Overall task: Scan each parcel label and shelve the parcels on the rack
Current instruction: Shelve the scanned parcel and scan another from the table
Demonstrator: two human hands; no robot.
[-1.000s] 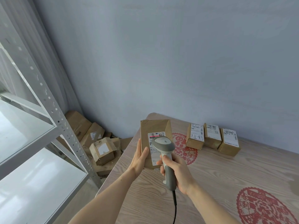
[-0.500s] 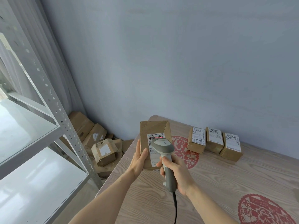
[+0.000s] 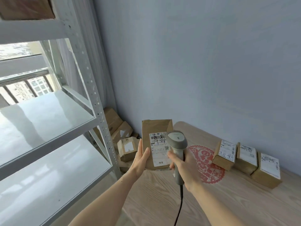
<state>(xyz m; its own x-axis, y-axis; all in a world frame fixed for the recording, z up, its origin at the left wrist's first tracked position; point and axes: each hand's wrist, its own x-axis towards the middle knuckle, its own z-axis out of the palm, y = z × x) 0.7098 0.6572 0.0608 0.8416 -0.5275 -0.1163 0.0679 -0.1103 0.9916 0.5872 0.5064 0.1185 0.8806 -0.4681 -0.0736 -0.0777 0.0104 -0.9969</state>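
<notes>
Parcel (image 3: 154, 145), a flat brown one, is held up over the near corner of the wooden table (image 3: 236, 201), about the middle of the view. Its white label (image 3: 158, 148) faces the person, with black marks drawn over the bars at the top.

The left hand (image 3: 140, 161) holds the parcel by its 9 o'clock edge. The thumb lies on the front, and the other fingers are hidden behind the box.

The right hand (image 3: 185, 167) has its fingers wrapped around the handle of a gray scanner (image 3: 177, 145). The scanner's head sits at the parcel's 3 o'clock side and covers a bit of the label's edge. A black cord (image 3: 180, 207) hangs down from the handle toward 6 o'clock.

At 3 o'clock from the hands, three small boxes (image 3: 246, 156) sit in a row on the table, side by side, each with a white label on top. A red paper-cut picture (image 3: 206, 163) lies flat on the table between them and the right hand.

At 9 o'clock stands the white metal rack (image 3: 101, 121), with shiny shelves. Its post with little holes stands between the person and the floor corner. Behind that post, at 10 o'clock from the parcel, more brown boxes (image 3: 126, 149) are piled on the floor by the wall. Another brown box (image 3: 27, 7) sits on the top shelf at 11 o'clock.
</notes>
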